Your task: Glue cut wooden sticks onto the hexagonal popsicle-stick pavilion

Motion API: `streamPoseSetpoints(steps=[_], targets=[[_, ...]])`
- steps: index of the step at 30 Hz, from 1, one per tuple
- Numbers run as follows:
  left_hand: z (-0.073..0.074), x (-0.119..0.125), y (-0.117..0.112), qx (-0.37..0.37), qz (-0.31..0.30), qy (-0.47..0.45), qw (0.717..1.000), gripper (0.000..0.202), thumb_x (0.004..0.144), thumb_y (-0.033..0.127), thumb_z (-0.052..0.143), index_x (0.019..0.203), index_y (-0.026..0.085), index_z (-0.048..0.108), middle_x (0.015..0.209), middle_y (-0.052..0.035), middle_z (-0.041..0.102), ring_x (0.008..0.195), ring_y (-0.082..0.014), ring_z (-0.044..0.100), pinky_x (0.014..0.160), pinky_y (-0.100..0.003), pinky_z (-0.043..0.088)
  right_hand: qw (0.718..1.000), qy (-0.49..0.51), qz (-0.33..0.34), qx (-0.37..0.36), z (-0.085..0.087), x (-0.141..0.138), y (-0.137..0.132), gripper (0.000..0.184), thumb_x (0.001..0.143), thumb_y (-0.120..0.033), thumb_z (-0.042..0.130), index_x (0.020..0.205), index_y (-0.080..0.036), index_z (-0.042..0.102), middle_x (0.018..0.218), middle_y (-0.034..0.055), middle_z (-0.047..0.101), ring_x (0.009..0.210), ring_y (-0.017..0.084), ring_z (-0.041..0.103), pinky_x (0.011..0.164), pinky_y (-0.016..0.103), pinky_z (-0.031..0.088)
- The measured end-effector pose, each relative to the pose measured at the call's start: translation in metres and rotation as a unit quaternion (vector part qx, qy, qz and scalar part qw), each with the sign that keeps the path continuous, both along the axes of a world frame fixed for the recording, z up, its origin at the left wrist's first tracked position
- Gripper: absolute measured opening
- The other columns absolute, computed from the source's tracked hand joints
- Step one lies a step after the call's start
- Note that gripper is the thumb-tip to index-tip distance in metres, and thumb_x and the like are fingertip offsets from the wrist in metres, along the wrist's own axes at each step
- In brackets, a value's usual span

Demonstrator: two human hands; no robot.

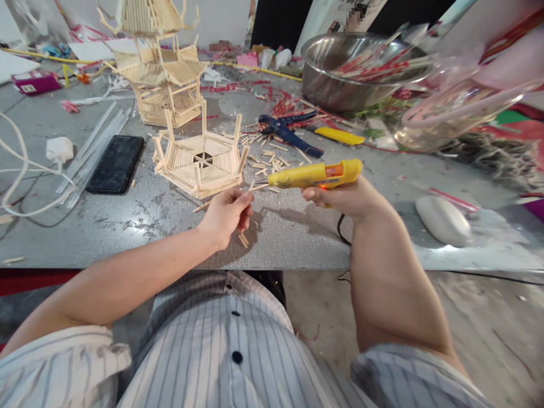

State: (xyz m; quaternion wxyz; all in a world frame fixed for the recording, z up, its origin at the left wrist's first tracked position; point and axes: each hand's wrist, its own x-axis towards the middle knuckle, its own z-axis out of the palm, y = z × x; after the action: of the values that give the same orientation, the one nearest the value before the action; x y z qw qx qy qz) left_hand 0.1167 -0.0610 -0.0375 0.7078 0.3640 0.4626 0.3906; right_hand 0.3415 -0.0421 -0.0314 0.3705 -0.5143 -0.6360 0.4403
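Observation:
My right hand (351, 197) grips a yellow hot glue gun (297, 176), its nozzle aimed left. A small red light glows near the trigger. Pinched between the thumb and fingers of my left hand (225, 218) is a short wooden stick (251, 186), just left of the nozzle; whether nozzle and stick touch, I cannot tell. Just beyond my left hand sits a hexagonal stick base (181, 161) with upright posts around its rim. Behind it stands a tiered stick pagoda (170, 76). Cut stick pieces (276, 163) lie scattered right of the base.
A black phone (117, 163), clear glue sticks (91, 144) and a white charger (59, 149) lie left. Blue-handled cutters (289, 131) and a yellow utility knife (340, 135) lie beyond the glue gun. A steel basin (321, 85) stands back right; a white rounded object (442, 220) lies right.

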Motion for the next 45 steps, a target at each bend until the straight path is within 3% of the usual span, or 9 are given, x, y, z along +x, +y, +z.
streamPoseSetpoints(steps=[5, 10, 18, 30, 45], targets=[[0.000, 0.000, 0.001, 0.000, -0.002, 0.000, 1.000, 0.030, 0.097, 0.012, 0.046, 0.068, 0.016, 0.047, 0.047, 0.0073, 0.049, 0.031, -0.0044, 0.041, 0.032, -0.018, 0.027, 1.000, -0.010, 0.016, -0.001, 0.000, 0.000, 0.000, 0.034, 0.059, -0.050, 0.082, 0.074, -0.024, 0.065, 0.052, -0.0043, 0.044, 0.046, 0.008, 0.038, 0.040, 0.022, 0.026], [0.000, 0.001, 0.000, 0.003, -0.001, 0.000, 1.000, 0.029, 0.097, 0.011, 0.046, 0.068, 0.015, 0.047, 0.047, 0.0073, 0.049, 0.031, -0.0043, 0.040, 0.032, -0.017, 0.027, 0.999, -0.029, -0.016, -0.018, 0.000, 0.000, 0.000, 0.042, 0.053, -0.053, 0.082, 0.075, -0.022, 0.064, 0.053, -0.0051, 0.046, 0.044, 0.007, 0.036, 0.040, 0.022, 0.029], [0.001, 0.001, 0.000, 0.007, -0.008, 0.004, 1.000, 0.030, 0.097, 0.010, 0.045, 0.068, 0.015, 0.047, 0.047, 0.0074, 0.049, 0.030, -0.0034, 0.040, 0.032, -0.017, 0.027, 0.998, -0.019, -0.053, -0.018, -0.001, -0.001, 0.000, 0.039, 0.051, -0.050, 0.082, 0.070, -0.022, 0.063, 0.047, -0.0061, 0.045, 0.041, 0.006, 0.035, 0.037, 0.021, 0.027], [0.000, 0.000, 0.000, 0.019, -0.016, 0.000, 1.000, 0.031, 0.097, 0.010, 0.045, 0.067, 0.015, 0.048, 0.047, 0.0071, 0.049, 0.030, -0.0037, 0.040, 0.031, -0.017, 0.028, 0.999, -0.021, -0.041, -0.014, -0.002, 0.004, 0.002, 0.043, 0.051, -0.055, 0.081, 0.066, -0.021, 0.059, 0.045, -0.0059, 0.047, 0.040, 0.006, 0.037, 0.037, 0.021, 0.028], [-0.006, 0.001, 0.001, 0.059, -0.008, 0.013, 0.998, 0.028, 0.095, 0.005, 0.047, 0.069, 0.016, 0.047, 0.048, 0.0079, 0.051, 0.031, -0.0032, 0.041, 0.032, -0.016, 0.030, 0.998, -0.028, -0.042, -0.036, -0.003, 0.010, 0.001, 0.034, 0.058, -0.047, 0.081, 0.072, -0.023, 0.061, 0.051, -0.0038, 0.047, 0.043, 0.008, 0.038, 0.038, 0.023, 0.029]])
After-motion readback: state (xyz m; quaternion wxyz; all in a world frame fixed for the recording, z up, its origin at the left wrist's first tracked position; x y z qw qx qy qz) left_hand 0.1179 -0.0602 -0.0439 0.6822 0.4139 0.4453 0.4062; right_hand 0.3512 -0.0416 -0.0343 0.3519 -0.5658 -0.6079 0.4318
